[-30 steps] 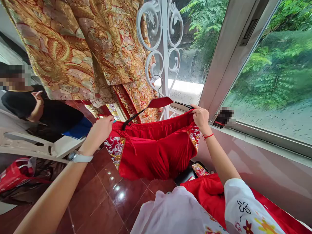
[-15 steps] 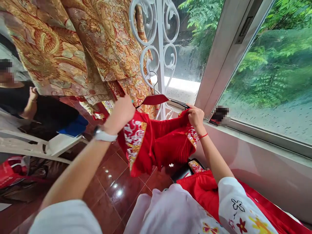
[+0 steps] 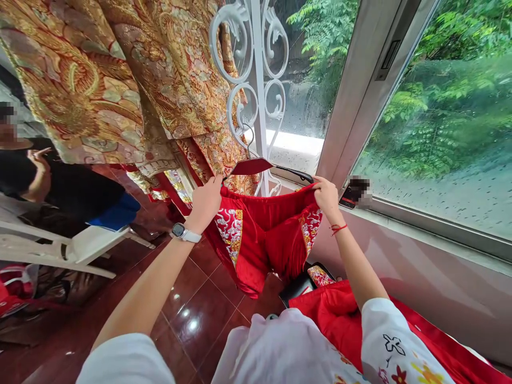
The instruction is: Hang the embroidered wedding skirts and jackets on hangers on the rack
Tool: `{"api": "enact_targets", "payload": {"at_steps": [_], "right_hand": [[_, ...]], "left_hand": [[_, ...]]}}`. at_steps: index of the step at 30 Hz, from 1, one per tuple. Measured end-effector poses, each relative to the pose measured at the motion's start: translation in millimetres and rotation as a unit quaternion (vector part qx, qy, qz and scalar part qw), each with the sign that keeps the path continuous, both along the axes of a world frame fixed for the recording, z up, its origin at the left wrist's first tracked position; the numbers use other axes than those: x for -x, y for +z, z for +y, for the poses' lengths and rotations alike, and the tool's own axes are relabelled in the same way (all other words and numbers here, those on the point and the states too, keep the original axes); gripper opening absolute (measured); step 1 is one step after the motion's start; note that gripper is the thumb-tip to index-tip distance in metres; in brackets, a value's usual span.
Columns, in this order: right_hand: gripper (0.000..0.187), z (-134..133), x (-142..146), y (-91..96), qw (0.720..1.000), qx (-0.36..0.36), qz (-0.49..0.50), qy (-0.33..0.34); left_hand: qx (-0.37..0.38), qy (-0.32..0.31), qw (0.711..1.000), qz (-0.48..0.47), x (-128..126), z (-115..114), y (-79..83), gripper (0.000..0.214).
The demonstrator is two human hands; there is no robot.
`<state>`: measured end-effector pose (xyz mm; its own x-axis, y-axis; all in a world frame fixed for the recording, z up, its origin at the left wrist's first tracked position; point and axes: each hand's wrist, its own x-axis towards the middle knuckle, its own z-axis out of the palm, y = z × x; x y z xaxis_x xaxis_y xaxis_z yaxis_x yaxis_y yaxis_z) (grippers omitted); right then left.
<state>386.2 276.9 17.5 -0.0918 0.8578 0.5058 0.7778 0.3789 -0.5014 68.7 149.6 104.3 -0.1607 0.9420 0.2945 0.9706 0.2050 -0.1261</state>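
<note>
Red trousers (image 3: 261, 229) with white-and-gold embroidered side panels hang stretched between my two hands, legs downward. My left hand (image 3: 207, 204) grips one end of the waistband, close to the hanger's near tip. At the opposite end of the waistband, my right hand (image 3: 327, 199) is closed on the cloth beside the other tip. A dark hanger (image 3: 252, 166) with a maroon middle spans just above the waistband, its hook upright near the white scrolled stand (image 3: 259, 96). Whether my fingers also pinch the hanger tips, I cannot tell.
Gold brocade garments (image 3: 160, 69) hang at upper left. A seated person (image 3: 28, 170) and a white chair (image 3: 92, 248) are on the left. The window sill (image 3: 400, 216) runs along the right. Another red garment (image 3: 328, 306) lies at lower right beside a black case (image 3: 294, 290).
The trousers' waistband has been pulled straighter and the legs hang lower and more spread. My left hand has moved slightly down. The person at left has shifted a hand.
</note>
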Motion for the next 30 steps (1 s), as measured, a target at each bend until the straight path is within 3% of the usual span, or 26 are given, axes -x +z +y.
{"api": "enact_targets", "payload": {"at_steps": [3,5,9,12,15,19,22,25,27,30], "right_hand": [[0.046,13.9,-24.9,-5.5,0.999,0.032,-0.002,-0.034],[0.043,25.7,-37.4,0.9,0.999,0.037,-0.021,-0.031],[0.038,41.8,-49.5,33.7,0.996,0.032,-0.074,0.029],[0.048,43.7,-48.8,65.0,0.992,0.030,-0.109,0.057],[0.051,42.3,-36.9,101.4,0.988,0.029,-0.148,0.039],[0.044,30.6,-0.9,158.3,0.987,0.006,-0.163,-0.007],[0.040,5.0,31.9,181.4,0.981,-0.015,-0.194,0.017],[0.054,-25.6,55.3,158.9,0.958,-0.015,-0.254,0.133],[0.069,-39.7,61.9,121.5,0.940,0.003,-0.283,0.191],[0.084,-49.7,60.8,60.9,0.944,0.032,-0.273,0.183]], "left_hand": [[0.015,-0.003,1.000,-0.012,-6.2,2.9,-5.4,0.054],[0.018,-0.006,1.000,-0.014,-10.5,4.8,-9.9,0.054],[0.001,-0.002,1.000,0.003,-15.9,5.2,-14.0,0.051],[0.006,0.016,1.000,0.008,-19.7,2.5,-10.5,0.048],[0.018,0.024,1.000,0.002,-24.9,0.2,-5.2,0.046],[0.020,0.037,0.999,0.002,-29.4,0.7,-2.4,0.043],[0.013,0.054,0.998,0.004,-30.7,1.8,-2.8,0.043],[0.008,0.064,0.998,-0.005,-33.3,1.4,-4.6,0.046],[0.003,0.062,0.998,-0.017,-35.2,0.0,-7.8,0.047],[-0.024,0.059,0.996,-0.055,-37.2,-3.5,-18.5,0.050]]}}
